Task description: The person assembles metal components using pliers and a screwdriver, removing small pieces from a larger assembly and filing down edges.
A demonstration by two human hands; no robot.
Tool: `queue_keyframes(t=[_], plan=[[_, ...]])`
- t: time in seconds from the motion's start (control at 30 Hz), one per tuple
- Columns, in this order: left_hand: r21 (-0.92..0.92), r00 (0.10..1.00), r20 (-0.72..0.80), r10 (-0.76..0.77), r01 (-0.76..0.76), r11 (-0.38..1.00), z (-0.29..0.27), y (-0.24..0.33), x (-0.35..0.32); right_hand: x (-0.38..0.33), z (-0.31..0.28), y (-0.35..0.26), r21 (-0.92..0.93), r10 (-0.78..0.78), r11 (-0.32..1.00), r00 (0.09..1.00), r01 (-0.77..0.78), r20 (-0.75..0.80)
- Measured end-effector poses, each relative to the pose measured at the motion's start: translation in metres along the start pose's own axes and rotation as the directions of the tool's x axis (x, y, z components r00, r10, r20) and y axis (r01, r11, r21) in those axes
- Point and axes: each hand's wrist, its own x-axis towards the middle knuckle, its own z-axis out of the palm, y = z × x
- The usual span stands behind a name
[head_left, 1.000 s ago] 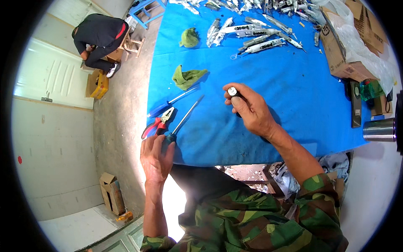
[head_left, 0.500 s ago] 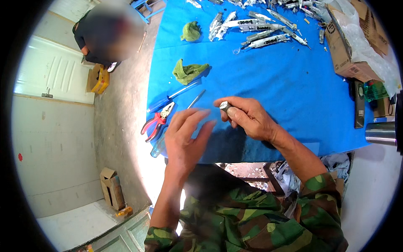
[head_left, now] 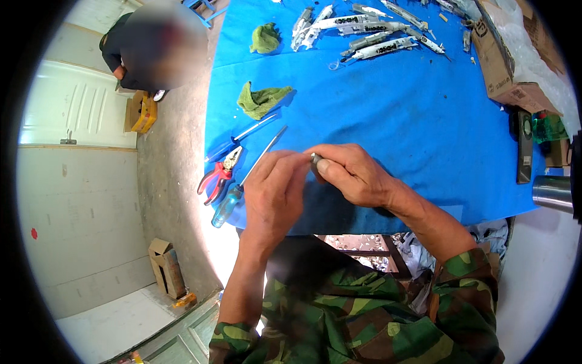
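Blue cloth covers the counter, which fills the upper middle and right of the frame, its near edge running just below the two hands and its left edge dropping to a bare concrete floor. At the centre of the frame the left hand and the right hand meet over the near edge, fingers curled together around a small grey metal piece pinched between their fingertips; most of it is hidden, so its shape cannot be told. Just left of the left hand, close to the counter's left edge, lie red-handled pliers, a screwdriver with a clear blue handle and a second screwdriver with a dark blue handle. Above them sit a crumpled green rag and, farther up, a second green rag. Along the top edge a row of long silver metal parts is spread out. Between that row and the hands the blue cloth lies open, a wide stretch of room. Cardboard boxes crowd the upper right edge, with a dark flat device and a shiny metal cylinder at the right edge. Another person crouches on the floor at the upper left, well apart from the counter.
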Motion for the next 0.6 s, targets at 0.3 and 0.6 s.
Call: queue_keyframes(t=[0.3,0.6], plan=[[-0.107,0.992,0.058,-0.111,0.116,0.987,-0.0012,-0.0014,-0.0024,0.0022,-0.001,0.0006,-0.092,-0.029,0.995,0.999,0.031,0.017],[0.003,0.996,0.036,-0.081,0.081,0.997,0.0048,-0.0066,-0.0088,0.0035,0.007,0.0019,-0.142,0.009,0.99,1.0,-0.011,-0.019]])
